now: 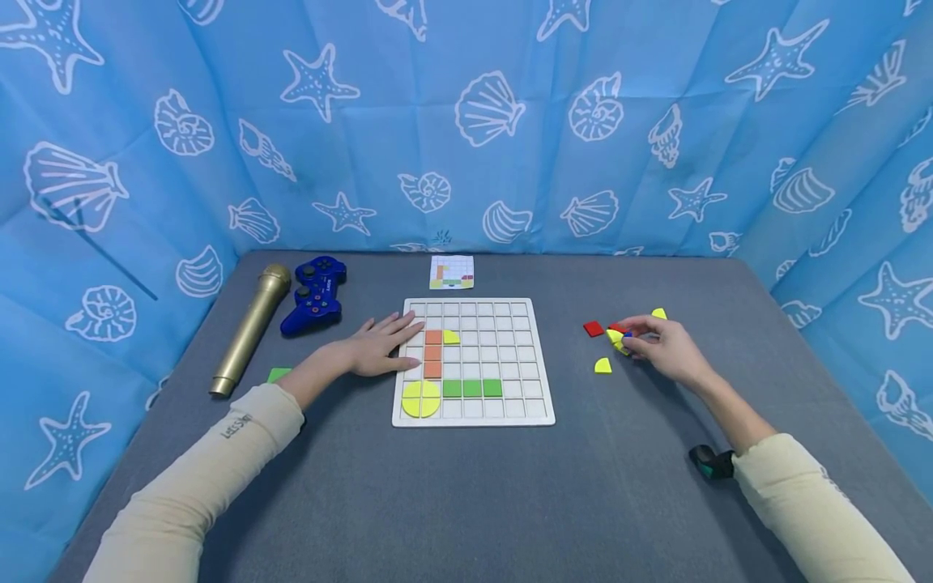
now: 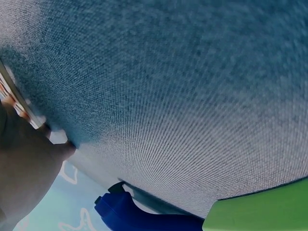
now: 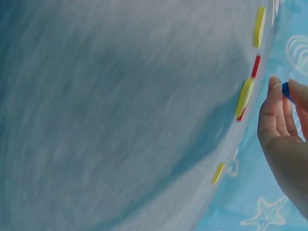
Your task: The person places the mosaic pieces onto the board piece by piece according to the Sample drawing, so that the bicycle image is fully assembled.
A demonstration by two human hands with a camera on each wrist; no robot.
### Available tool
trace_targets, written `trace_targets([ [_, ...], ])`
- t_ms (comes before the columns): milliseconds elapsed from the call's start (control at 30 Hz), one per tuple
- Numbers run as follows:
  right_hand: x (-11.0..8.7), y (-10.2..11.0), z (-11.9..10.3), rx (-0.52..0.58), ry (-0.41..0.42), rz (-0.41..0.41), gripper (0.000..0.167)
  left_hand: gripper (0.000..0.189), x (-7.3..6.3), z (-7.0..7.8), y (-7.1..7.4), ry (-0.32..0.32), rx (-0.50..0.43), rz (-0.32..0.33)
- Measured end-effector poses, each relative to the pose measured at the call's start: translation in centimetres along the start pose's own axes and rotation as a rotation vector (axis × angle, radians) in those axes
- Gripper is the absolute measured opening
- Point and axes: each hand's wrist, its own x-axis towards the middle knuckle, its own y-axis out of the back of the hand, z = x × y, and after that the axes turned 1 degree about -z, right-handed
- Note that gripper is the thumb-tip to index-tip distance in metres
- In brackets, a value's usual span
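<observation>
A white grid board (image 1: 510, 409) lies mid-table, bearing orange squares (image 1: 433, 353), a row of green squares (image 1: 472, 389), a circle of yellow quarter pieces (image 1: 421, 398) and one more yellow quarter piece (image 1: 451, 337). My left hand (image 1: 379, 346) rests on the board's left edge with fingers spread. To the right, my right hand (image 1: 663, 348) pinches a small blue piece (image 3: 287, 90) between thumb and fingertips; its full shape is hidden. Below and around these fingertips lie yellow pieces (image 1: 602, 366) and red pieces (image 1: 594, 329).
A small pattern card (image 1: 452, 273) lies behind the board. At the left are a gold microphone (image 1: 251, 332) and a blue game controller (image 1: 316, 295). A green piece (image 1: 279, 374) shows beside my left forearm. A blue shell-print curtain (image 1: 437, 121) surrounds the grey table (image 1: 466, 502).
</observation>
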Motion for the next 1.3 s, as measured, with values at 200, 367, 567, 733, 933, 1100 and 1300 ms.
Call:
trace_targets([
  [200,0.0,-1.1,-1.6,0.033,0.007,-0.066,0.039,0.078,0.0,0.0,-0.1,0.009,0.008,-0.004],
  [367,0.2,-2.5,-2.6,0.056,0.015,-0.112,0.038,0.078,0.0,0.1,-0.2,0.015,0.011,-0.008],
  [567,0.4,-4.2,-3.7,0.109,0.061,-0.203,0.037,0.078,0.1,0.1,-0.3,0.014,0.015,-0.007],
  [733,0.6,-5.8,-5.0,0.196,0.052,-0.301,0.035,0.078,0.0,0.1,-0.3,0.013,0.018,-0.003],
  [933,0.5,-7.6,-6.8,0.221,0.04,-0.406,0.03,0.078,-0.2,0.3,0.0,0.009,0.009,0.003],
  [1100,0.2,-8.9,-8.4,0.23,0.081,-0.473,0.026,0.078,-0.3,0.3,0.1,-0.003,0.003,0.013],
  [1300,-0.1,-10.6,-10.0,0.22,0.101,-0.531,0.022,0.078,-0.3,0.3,0.1,-0.006,0.003,0.014],
])
